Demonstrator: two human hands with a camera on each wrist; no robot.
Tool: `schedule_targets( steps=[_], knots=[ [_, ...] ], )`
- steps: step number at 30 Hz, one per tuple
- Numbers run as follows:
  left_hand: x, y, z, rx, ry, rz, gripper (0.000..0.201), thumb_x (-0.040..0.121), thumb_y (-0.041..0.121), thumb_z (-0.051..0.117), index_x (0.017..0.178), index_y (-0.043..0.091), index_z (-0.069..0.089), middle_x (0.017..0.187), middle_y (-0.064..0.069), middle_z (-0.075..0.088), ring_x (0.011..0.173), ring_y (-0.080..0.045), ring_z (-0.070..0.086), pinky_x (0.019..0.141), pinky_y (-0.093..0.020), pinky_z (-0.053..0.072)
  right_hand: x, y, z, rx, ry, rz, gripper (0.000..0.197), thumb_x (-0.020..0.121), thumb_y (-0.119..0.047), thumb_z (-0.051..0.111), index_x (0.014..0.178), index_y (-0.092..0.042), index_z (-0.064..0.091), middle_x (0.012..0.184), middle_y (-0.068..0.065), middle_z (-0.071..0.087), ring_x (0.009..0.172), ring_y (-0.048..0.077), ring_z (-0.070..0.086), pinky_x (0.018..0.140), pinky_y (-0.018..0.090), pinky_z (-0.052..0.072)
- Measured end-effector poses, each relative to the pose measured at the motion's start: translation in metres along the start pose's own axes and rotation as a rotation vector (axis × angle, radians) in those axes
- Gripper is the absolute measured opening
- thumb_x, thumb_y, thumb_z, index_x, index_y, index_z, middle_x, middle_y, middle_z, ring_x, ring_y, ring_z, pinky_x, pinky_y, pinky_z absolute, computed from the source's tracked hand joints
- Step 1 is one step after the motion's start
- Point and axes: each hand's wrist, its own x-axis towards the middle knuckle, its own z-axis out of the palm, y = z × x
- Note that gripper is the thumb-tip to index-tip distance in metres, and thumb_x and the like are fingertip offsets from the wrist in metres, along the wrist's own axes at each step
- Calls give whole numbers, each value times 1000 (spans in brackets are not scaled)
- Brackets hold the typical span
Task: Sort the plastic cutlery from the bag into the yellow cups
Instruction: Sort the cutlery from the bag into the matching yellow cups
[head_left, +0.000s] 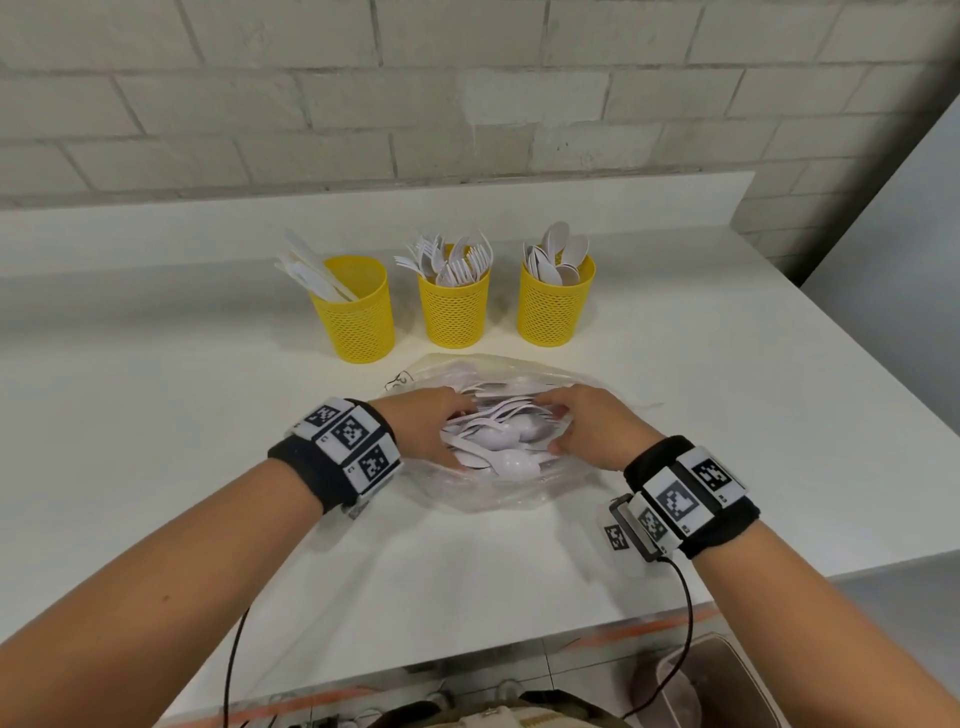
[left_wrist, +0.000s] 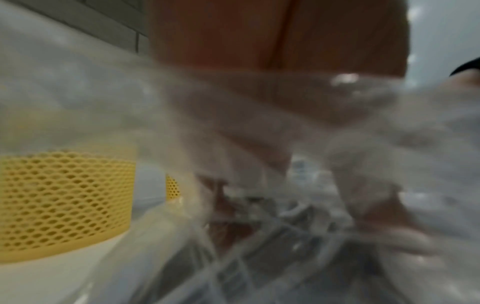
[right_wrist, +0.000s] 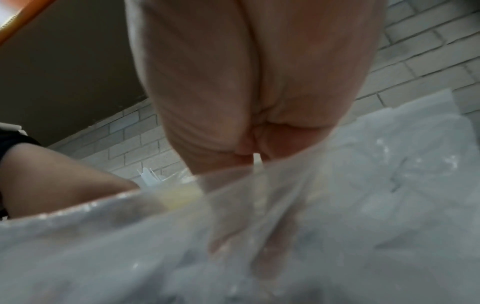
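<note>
A clear plastic bag (head_left: 498, 499) lies open on the white counter, holding a pile of white cutlery (head_left: 498, 439). Both hands are inside its mouth. My left hand (head_left: 460, 434) reaches into the pile from the left, with fingers above it and thumb below; how firmly it grips is unclear. My right hand (head_left: 555, 428) curls its fingers and thumb round the ends of some pieces, and a white handle (right_wrist: 257, 160) shows between its fingers. Behind the bag stand three yellow mesh cups: knives (head_left: 356, 312), forks (head_left: 453, 306), spoons (head_left: 555, 306).
A brick wall (head_left: 467, 104) rises behind the counter's raised back ledge (head_left: 156, 218). The counter's right edge (head_left: 883, 431) and front edge (head_left: 519, 649) are close. Cables hang from both wristbands, and a bin (head_left: 696, 686) sits below the front edge.
</note>
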Motion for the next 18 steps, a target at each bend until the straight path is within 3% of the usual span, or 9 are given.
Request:
schedule_targets(
  steps=[3,6,8,10,13,15,18],
  knots=[
    [4,2,7,8,40,-50,61,74,42,77,122,13,53,116,-5,56,105,-22,53,81,-27,38,-3,-5,2,-67,-22,-13,67,77,-12,73,137,-17,44,127,10,56,114,25,54,92,26,40],
    [10,7,13,-73,118,-83,51,70,46,78,103,16,55,103,-3,59,90,-20,53,71,-28,37,-3,-7,2,-115,-44,-32,65,79,-10,70,138,-15,43,129,11,57,117,26,53,87,23,37],
    [11,9,14,-90,136,-109,54,69,50,78,107,17,56,105,-1,60,94,-21,56,75,-30,42,-4,-7,-4,-100,-58,-39,71,77,-11,73,140,-16,41,130,10,57,111,23,56,80,16,31],
    [11,10,15,-72,156,-147,57,69,53,76,109,17,57,105,1,60,95,-20,56,76,-31,42,-6,-7,-9,-95,-86,-61,76,77,-15,74,143,-19,38,130,8,57,93,15,52,77,12,29],
    [12,10,14,-44,161,-173,55,72,58,70,104,15,57,105,-3,63,92,-21,56,74,-31,42,-8,-8,-14,-111,-108,-74,77,80,-19,72,146,-19,32,131,6,56,90,7,43,79,13,29],
    [13,9,14,-44,143,-175,59,76,60,64,110,12,57,111,-6,64,99,-25,58,80,-34,44,-7,-8,-17,-137,-95,-62,70,85,-14,65,146,-18,32,130,6,58,96,14,51,81,17,33],
    [14,7,16,16,119,-176,57,84,58,55,110,8,55,113,-12,62,103,-28,58,80,-34,42,-9,-10,-21,-206,-76,-81,57,89,-5,53,143,-18,39,132,9,57,120,24,52,96,26,38]
  ],
)
